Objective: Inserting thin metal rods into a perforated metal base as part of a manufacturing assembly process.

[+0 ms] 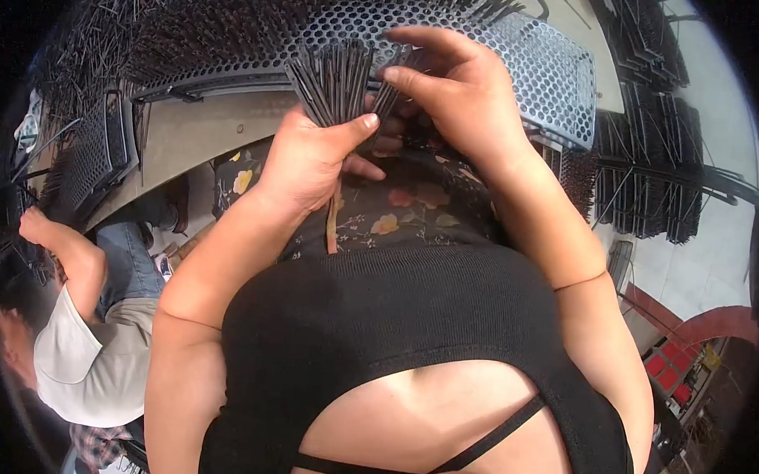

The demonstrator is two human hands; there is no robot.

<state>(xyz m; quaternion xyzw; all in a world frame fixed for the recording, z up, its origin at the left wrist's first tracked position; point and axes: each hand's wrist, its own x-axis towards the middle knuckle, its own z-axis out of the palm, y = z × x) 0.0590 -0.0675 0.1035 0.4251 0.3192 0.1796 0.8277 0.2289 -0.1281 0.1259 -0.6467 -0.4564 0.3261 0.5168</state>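
My left hand (311, 155) is wrapped round a fanned bundle of thin dark rods (343, 77), its thumb pressed across their lower part. The rods' upper ends spread apart. At the bundle's right side, my right hand (472, 94) has its thumb against a few rods that lean away from the rest. Its index finger reaches over their tips, and its other fingers are partly hidden. Just beyond both hands lies a grey perforated tray (548, 71), with many similar rods (228, 31) standing in its holes on the left.
A second perforated tray (107, 135) stands at the left table edge. Loose rods (94, 26) are heaped at the far left. Racks of dark rods (654, 163) hang on the right. At left, another person in a light shirt (99, 365) reaches toward the table (178, 134).
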